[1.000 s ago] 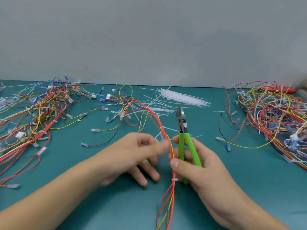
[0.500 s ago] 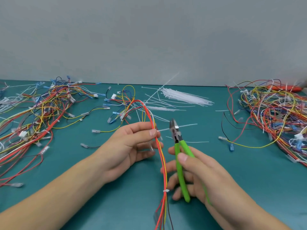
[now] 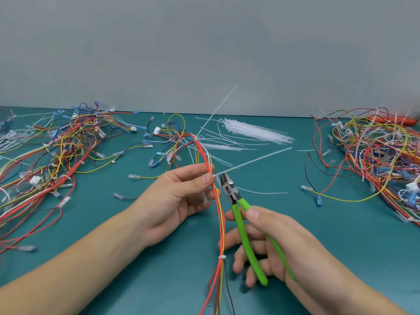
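Cutters [image 3: 244,233] now at tie tail [image 3: 254,159], gripped by right hand [image 3: 277,242]; bundle [image 3: 219,214] pinched by left hand [image 3: 179,201].

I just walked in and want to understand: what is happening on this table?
A person is bundling wires. The left hand pinches a wire bundle at a cable tie whose long tail sticks out rightwards. The right hand holds green-handled cutters, tips at the tail's base, seemingly about to trim it.
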Demonstrator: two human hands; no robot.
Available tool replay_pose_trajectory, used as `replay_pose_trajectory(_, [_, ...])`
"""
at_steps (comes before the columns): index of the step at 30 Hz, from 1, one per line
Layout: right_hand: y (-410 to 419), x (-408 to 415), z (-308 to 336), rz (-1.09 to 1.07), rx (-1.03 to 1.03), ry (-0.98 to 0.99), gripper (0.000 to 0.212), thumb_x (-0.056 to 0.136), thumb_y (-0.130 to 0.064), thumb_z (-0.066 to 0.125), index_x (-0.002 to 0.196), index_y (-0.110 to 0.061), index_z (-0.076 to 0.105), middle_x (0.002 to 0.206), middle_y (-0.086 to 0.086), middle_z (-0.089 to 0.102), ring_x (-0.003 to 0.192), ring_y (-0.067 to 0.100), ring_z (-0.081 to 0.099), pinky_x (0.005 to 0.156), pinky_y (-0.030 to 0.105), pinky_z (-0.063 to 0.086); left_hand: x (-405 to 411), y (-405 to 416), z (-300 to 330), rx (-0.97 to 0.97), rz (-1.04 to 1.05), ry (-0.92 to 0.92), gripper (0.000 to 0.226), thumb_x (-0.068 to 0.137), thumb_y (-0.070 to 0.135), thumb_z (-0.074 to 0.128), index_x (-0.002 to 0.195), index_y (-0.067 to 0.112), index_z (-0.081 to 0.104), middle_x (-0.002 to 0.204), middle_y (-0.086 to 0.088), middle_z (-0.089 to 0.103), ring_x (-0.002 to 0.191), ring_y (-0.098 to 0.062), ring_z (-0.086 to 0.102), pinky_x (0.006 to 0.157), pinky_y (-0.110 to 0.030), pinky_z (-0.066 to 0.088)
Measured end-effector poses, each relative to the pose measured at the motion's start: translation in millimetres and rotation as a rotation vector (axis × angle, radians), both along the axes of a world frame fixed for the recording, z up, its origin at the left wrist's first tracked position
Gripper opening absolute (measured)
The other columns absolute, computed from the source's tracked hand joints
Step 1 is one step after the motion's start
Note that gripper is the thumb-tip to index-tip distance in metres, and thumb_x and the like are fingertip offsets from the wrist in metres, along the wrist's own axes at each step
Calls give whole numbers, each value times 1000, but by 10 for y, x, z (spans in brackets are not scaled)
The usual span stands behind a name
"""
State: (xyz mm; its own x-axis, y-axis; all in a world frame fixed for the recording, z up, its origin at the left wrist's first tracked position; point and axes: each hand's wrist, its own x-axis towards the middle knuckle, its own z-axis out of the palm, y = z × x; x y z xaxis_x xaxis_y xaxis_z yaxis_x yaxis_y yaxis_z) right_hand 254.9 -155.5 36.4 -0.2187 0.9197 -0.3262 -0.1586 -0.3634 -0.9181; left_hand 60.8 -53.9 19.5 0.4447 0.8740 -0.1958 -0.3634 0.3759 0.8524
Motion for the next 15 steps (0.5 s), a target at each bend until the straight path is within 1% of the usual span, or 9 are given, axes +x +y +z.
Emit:
replay_pose_trajectory(2, [3, 2, 1, 2, 6, -16, 43, 86, -50, 59, 113, -19, 73, 103, 24, 73, 74, 33, 65, 57, 39, 52, -3, 0, 3, -1, 2, 5, 28, 70, 15, 82, 98, 16, 81, 87, -3, 74, 72, -20, 74, 64, -25, 59])
replay_pose_trajectory(6, [0, -5, -1, -4, 11, -16, 43, 86, -53, 56, 109, -21, 75, 103, 24, 73, 75, 32, 65, 58, 40, 53, -9, 4, -3, -14, 5, 2, 22, 74, 16, 79, 96, 18, 82, 88, 0, 74, 71, -18, 74, 64, -25, 58])
replay_pose_trajectory(10, [9, -10, -12, -6, -6, -17, 53, 85, -53, 56, 118, -14, 69, 104, 26, 73, 75, 33, 65, 59, 41, 54, -8, 5, -4, -17, 0, -6, 22, 72, 19, 80, 94, 19, 82, 88, 2, 74, 72, -15, 74, 66, -24, 58])
replay_pose_trajectory(15, [3, -3, -12, 6, -26, -2, 60, 84, -58, 54, 122, -14, 69, 106, 26, 72, 77, 35, 65, 68, 48, 56, -7, 3, -14, -11, -3, -11, 23, 74, 18, 81, 97, 19, 82, 87, 2, 73, 72, -15, 73, 65, -23, 57])
